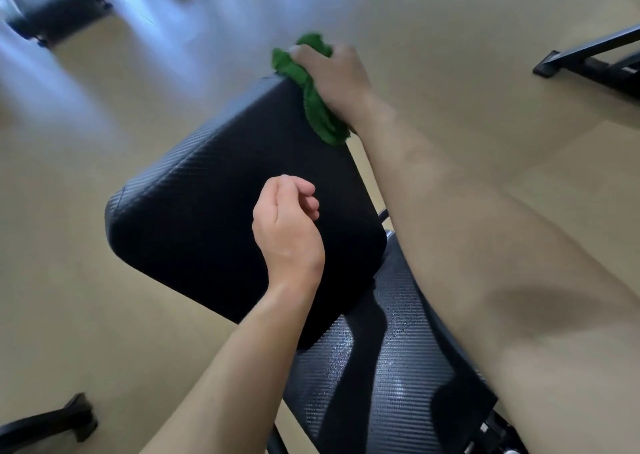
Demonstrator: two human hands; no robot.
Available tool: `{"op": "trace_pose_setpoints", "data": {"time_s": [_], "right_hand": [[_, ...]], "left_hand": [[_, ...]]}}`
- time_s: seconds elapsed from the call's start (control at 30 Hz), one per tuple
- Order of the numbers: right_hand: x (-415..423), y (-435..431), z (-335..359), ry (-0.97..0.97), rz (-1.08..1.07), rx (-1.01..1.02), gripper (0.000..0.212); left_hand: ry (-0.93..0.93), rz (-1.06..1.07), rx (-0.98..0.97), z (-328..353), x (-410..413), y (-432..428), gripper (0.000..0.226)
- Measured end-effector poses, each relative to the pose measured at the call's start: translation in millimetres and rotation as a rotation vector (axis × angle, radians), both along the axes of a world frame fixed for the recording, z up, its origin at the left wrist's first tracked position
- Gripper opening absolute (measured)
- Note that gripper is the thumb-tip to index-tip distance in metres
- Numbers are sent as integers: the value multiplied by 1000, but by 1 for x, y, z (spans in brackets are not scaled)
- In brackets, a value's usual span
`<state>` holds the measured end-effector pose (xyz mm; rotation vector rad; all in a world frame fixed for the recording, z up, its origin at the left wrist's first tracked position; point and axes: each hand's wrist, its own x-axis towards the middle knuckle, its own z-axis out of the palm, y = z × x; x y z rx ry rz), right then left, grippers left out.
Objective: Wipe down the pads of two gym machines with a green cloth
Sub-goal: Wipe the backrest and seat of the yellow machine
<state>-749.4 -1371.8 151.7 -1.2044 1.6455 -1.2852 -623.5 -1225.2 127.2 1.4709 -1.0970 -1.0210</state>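
A black textured seat pad (194,211) fills the middle of the view, tilted, with a second black pad (408,377) joining it at the lower right. My right hand (332,76) grips a crumpled green cloth (311,97) and presses it on the far right corner of the seat pad. My left hand (287,232) hovers over the near part of that pad, fingers loosely curled, holding nothing. The lower pad shows wet streaks and my arms' shadows.
Tan floor surrounds the bench. A dark machine base (59,6) stands at the top left, a black frame foot (588,58) at the right edge, and another black foot (59,422) at the bottom left.
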Motion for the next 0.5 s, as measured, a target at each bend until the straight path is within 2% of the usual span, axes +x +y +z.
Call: {"op": "trace_pose_setpoints", "data": {"time_s": [0.1,0.17,0.33,0.43,0.5], "right_hand": [[-14,28,-62,-199,-84,77,29],[-18,51,-105,-240,-119,144,26],[-28,89,-186,-238,-206,287,32],[-34,104,-219,-173,-238,407,32],[-37,109,-233,-112,-260,527,47]], "left_hand": [[-36,8,42,-19,5,9,31],[-45,15,80,-35,7,17,32],[-26,12,181,-78,5,42,32],[-19,-1,252,-100,9,57,32],[-18,2,278,-110,13,66,32]]}}
